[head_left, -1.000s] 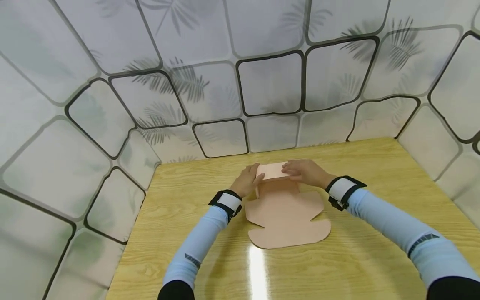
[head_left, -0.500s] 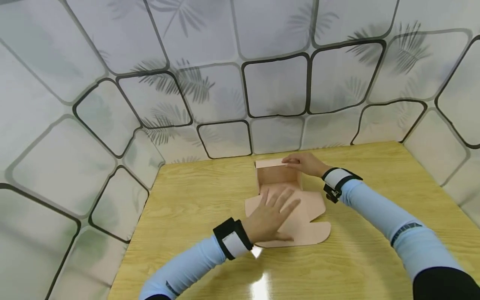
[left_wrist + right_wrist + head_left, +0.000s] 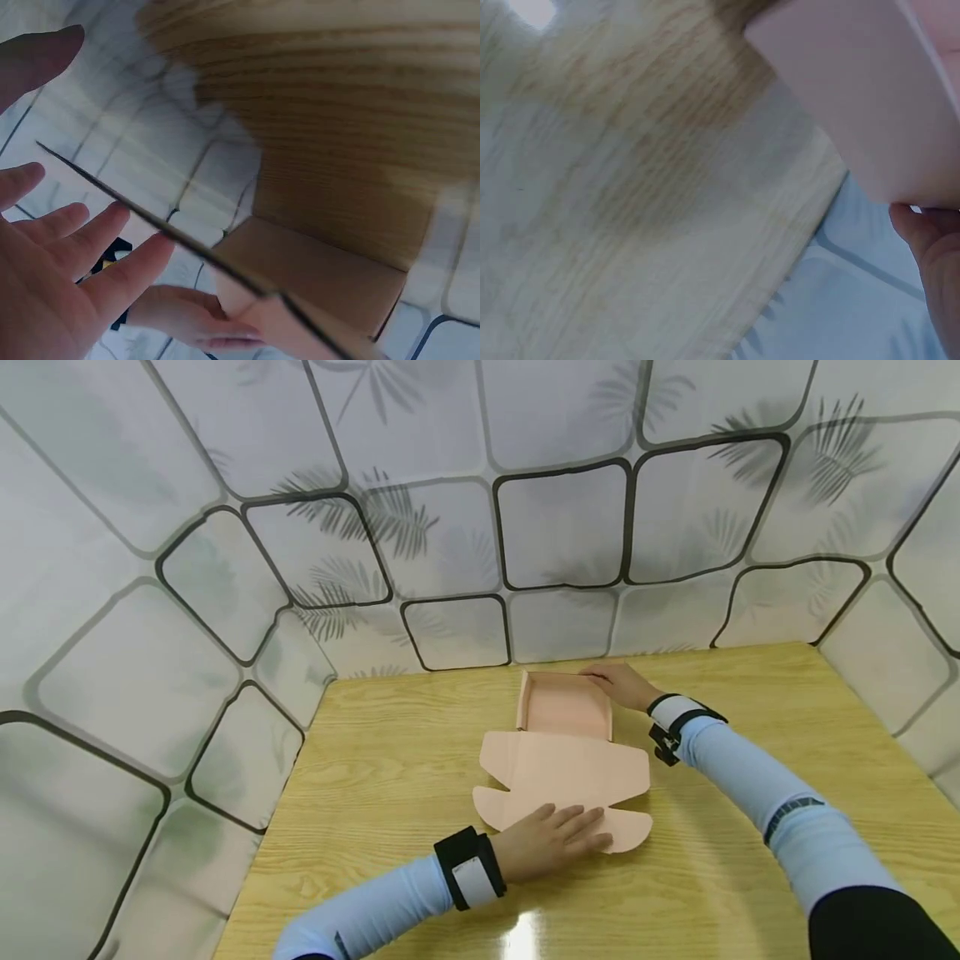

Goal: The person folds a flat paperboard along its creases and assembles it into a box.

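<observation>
Head view: we see mailer box (image 3: 566, 768) running up-frame from left hand (image 3: 551, 843), fingers straight; right hand (image 3: 621, 685) pinches it, upper right.

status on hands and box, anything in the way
Left hand at near edge of lid, fingers straight. Right hand holds box at far right corner. Lid open. No obstruction seen.

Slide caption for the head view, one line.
On a wood-grain table, the right hand holds an open cardboard box at its far right corner, the left hand spread over its near flap.
</observation>
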`<state>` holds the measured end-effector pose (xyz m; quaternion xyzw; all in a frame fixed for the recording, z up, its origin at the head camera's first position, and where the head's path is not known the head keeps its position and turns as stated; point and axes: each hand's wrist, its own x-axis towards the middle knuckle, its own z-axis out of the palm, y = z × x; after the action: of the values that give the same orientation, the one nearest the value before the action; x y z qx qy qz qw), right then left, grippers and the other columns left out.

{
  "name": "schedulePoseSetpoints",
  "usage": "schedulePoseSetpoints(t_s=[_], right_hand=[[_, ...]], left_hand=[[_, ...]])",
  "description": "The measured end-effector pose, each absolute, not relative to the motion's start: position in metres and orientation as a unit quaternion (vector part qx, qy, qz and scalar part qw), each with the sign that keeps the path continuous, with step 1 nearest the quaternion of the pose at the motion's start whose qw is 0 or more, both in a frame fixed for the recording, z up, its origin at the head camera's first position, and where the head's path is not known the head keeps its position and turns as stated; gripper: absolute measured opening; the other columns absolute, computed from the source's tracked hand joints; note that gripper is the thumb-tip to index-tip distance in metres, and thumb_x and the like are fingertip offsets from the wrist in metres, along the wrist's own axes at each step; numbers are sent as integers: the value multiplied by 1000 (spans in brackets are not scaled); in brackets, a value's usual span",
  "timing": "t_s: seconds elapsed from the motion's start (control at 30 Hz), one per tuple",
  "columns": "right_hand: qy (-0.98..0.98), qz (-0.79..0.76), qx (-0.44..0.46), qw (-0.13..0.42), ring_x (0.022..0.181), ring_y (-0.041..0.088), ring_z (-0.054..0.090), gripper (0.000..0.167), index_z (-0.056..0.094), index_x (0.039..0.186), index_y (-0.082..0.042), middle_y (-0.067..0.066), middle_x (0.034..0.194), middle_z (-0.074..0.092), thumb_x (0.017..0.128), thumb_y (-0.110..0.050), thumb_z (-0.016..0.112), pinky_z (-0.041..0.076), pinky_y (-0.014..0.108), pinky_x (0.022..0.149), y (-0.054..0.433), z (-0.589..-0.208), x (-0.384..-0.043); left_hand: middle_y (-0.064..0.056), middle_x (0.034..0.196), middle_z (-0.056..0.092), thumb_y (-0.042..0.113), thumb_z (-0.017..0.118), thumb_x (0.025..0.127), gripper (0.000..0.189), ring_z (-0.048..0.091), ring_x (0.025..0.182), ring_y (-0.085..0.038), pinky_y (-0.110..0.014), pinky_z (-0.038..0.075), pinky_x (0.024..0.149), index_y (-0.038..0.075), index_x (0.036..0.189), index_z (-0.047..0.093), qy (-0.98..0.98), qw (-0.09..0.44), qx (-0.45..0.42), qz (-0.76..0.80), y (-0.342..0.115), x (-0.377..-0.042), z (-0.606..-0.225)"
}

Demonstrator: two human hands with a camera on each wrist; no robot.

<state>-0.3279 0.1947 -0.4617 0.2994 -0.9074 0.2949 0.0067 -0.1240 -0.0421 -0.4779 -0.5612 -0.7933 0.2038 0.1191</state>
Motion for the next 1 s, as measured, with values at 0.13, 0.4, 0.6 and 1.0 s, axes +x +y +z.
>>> schedulePoseSetpoints(t_s=[0.13,0.4,0.6,1.0], right_hand=[[-905,302,299,-5,110,41,54,31,55,121,7,26,119,58,98,-9,42,43,50,93,201,-473,-327],[-900,319,290,-70,111,45,52,38,40,135,4,31,133,43,98,-7,38,47,47,84,214,-484,-324],[-903,295,304,-66,54,20,52,44,34,141,-3,20,92,60,97,-6,40,33,27,49,232,-485,-310],[-931,176,320,-8,67,18,64,33,59,120,3,16,97,70,91,-13,54,51,33,61,260,-474,-261]], left_hand=[[5,144,39,23,41,98,43,43,127,-12,-21,47,88,30,139,36,-795,110,-565,188,-45,-124,-470],[9,121,58,20,51,94,28,54,113,-6,-14,46,87,24,120,58,-800,72,-586,107,-60,-136,-427],[12,99,68,21,66,84,14,62,94,-4,-16,49,79,23,98,70,-824,86,-560,27,-92,-164,-403],[-18,122,59,10,51,93,37,61,74,-26,-31,49,72,11,130,54,-925,19,-334,-180,-147,-254,-413]])
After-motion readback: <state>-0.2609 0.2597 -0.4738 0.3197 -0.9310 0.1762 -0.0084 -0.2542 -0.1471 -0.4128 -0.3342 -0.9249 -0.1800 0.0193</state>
